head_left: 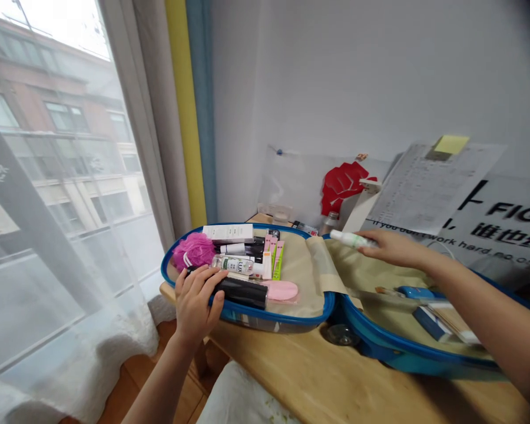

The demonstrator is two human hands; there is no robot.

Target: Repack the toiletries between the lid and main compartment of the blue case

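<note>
Gripping a black cylinder (241, 292) just inside the blue rim of an open suitcase (282, 318) on the desk (318, 371), the left hand (195, 305) sits low; the right hand (393, 247) pinches a white-green bottle (351, 238) above bare beige lining (373, 274).

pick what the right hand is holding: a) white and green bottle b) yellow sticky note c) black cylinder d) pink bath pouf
a, the right hand grips the white and green bottle at its end, above the open blue suitcase.
</note>
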